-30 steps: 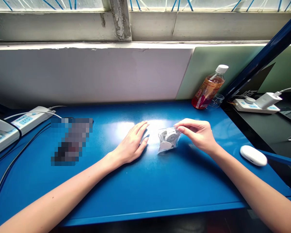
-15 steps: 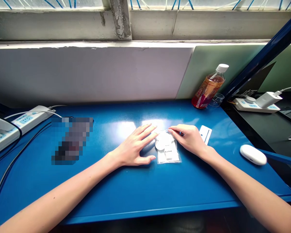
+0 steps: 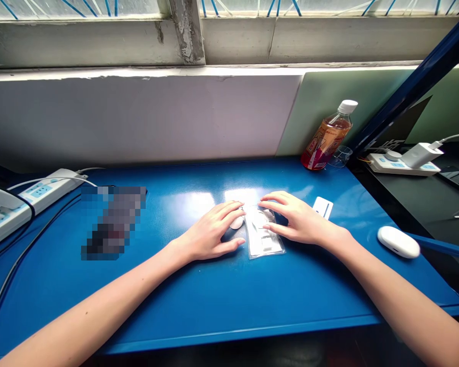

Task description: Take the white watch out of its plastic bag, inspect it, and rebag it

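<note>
A clear plastic blister pack (image 3: 265, 245) with white parts in it lies in the middle of the blue table. To its left, a small white round piece (image 3: 236, 223) shows partly from under the fingers of my left hand (image 3: 216, 232). That hand is open, its thumb apart from the fingers; whether the fingertips press on the round piece, I cannot tell. My right hand (image 3: 292, 219) is open above the right side of the pack, fingertips near its top edge and thumb over its middle. Behind this hand lies a white card (image 3: 323, 207), partly covered.
A drink bottle (image 3: 329, 137) stands at the back right beside a clear cup (image 3: 341, 157). A white oval case (image 3: 399, 242) lies near the right edge. Power strips (image 3: 42, 189) with cables lie at the left, and another (image 3: 400, 164) lies beyond the table's right edge. A blurred dark object (image 3: 118, 219) lies left.
The white round piece has moved left, off the pack, to under my left fingers. My right hand has opened from its pinch at the pack's top edge and shifted slightly left.
</note>
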